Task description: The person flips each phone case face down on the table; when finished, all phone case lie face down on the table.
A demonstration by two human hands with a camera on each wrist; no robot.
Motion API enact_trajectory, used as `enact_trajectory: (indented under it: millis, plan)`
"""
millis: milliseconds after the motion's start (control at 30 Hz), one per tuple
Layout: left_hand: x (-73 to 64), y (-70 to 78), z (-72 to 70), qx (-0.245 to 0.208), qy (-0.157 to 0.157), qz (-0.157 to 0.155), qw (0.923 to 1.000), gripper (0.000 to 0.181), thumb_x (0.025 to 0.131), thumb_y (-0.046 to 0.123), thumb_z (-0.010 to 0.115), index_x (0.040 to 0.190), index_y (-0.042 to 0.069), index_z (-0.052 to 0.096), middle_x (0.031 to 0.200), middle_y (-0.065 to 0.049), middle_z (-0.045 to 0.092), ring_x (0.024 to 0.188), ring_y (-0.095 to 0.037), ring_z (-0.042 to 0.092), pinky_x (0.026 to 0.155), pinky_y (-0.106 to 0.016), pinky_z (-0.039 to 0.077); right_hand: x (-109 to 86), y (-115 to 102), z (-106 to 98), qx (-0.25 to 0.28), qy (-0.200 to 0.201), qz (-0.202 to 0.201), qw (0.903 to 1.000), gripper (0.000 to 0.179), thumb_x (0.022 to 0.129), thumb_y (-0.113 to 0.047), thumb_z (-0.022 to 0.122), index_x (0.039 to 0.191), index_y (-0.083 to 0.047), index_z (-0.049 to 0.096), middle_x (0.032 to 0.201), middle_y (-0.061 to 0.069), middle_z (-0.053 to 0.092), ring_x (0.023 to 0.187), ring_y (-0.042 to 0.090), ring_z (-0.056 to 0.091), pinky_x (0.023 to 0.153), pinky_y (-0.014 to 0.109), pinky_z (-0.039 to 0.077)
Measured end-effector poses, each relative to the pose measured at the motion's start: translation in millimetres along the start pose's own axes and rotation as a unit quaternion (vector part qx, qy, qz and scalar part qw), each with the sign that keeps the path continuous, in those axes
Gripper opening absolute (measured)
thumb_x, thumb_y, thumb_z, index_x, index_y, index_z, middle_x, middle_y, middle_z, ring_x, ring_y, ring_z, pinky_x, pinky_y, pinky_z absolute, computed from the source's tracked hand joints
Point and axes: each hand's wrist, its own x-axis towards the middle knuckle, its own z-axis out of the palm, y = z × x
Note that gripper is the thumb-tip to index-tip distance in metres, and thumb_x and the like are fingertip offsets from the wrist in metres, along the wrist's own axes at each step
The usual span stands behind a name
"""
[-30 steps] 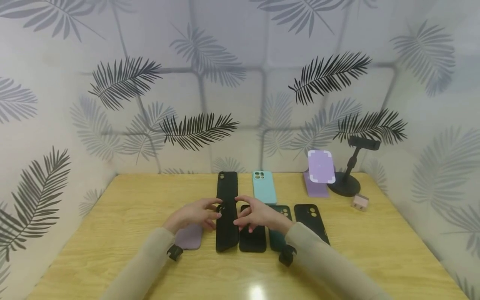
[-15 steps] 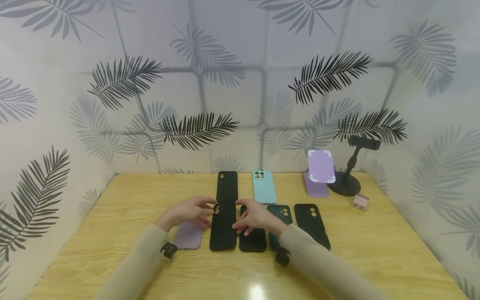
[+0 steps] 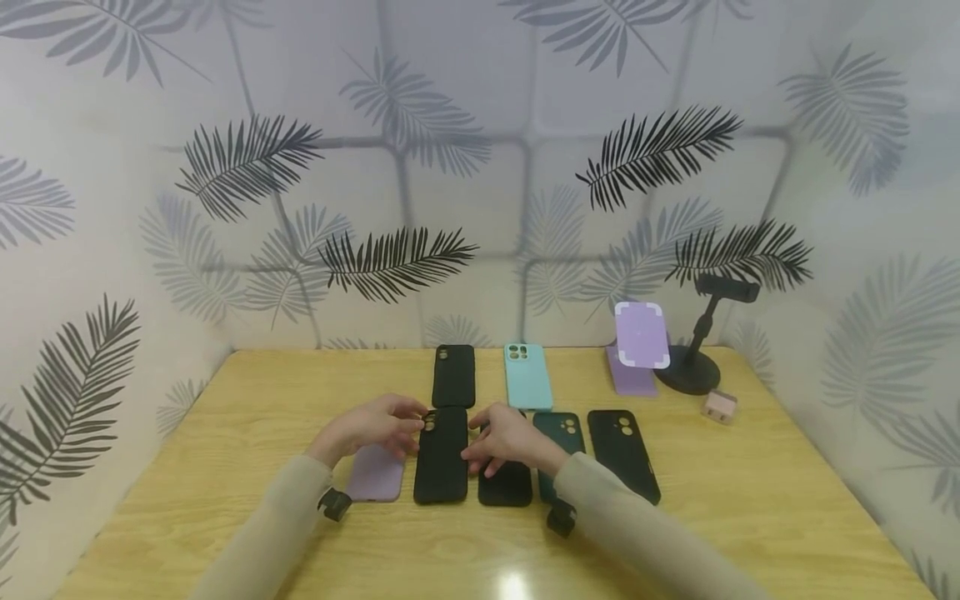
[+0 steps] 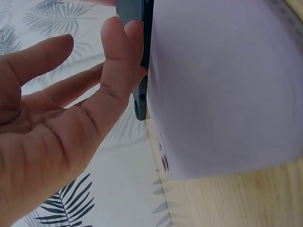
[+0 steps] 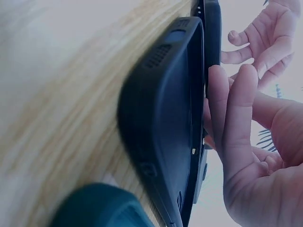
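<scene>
A black phone case (image 3: 441, 467) with a camera cutout at its upper left lies on the table in the front row, between both hands. My left hand (image 3: 375, 427) has its fingertips at the upper left edge of this case. In the left wrist view the fingers meet the dark case's edge (image 4: 147, 42), beyond a lilac phone case (image 4: 227, 85). My right hand (image 3: 510, 437) is at the case's right side, fingers fairly straight, above another black phone case (image 3: 506, 490). The right wrist view shows that second case (image 5: 165, 109) with its hollow side visible.
Farther right lie a dark green phone case (image 3: 549, 427) and a black one (image 3: 624, 458). A black case (image 3: 453, 375) and a light blue case (image 3: 529, 379) form the back row. Purple stand (image 3: 641, 333), black stand (image 3: 692, 375) and pink charger (image 3: 721, 405) are at back right.
The black phone case between my hands has come down and left, from overlapping the back-row case to lying flat in the front row. Both hands have shifted slightly left.
</scene>
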Motion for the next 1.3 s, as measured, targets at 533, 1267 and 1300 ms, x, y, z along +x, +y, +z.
enact_trajectory:
  millis: [533,1267,1300]
  plan:
    - [16.4,4.2,24.9,0.037,0.082,0.017,0.9958,0.034,0.1,0.012,0.055,0.132,0.001,0.057,0.105,-0.02,0.067,0.077,-0.024,0.065,0.057,-0.032,0.055,-15.6,19,-31,-0.028,0.05,-0.025,0.998,0.035,0.089,-0.004,0.07,0.122,0.004,0.063,0.088,0.014,0.074,0.066,0.018,0.069,0.05,0.031,0.057]
    - [36.2,30.6,76.3,-0.031,0.032,0.018,0.9988,0.043,0.098,0.009,0.058,0.138,-0.003,0.049,0.121,-0.025,0.062,0.09,-0.028,0.07,0.077,-0.04,0.061,-34.2,34,-63,-0.11,0.085,-0.006,0.9903,0.028,0.088,-0.004,0.07,0.114,0.007,0.068,0.083,0.01,0.075,0.063,0.016,0.07,0.05,0.032,0.058]
    - [36.5,30.7,76.3,-0.033,0.036,0.016,0.9987,0.043,0.098,0.01,0.059,0.139,-0.003,0.049,0.122,-0.025,0.061,0.089,-0.028,0.07,0.076,-0.039,0.061,-33.9,34,-63,-0.11,0.085,-0.003,0.9903,0.028,0.088,-0.004,0.071,0.114,0.006,0.069,0.083,0.01,0.075,0.063,0.015,0.07,0.05,0.032,0.058]
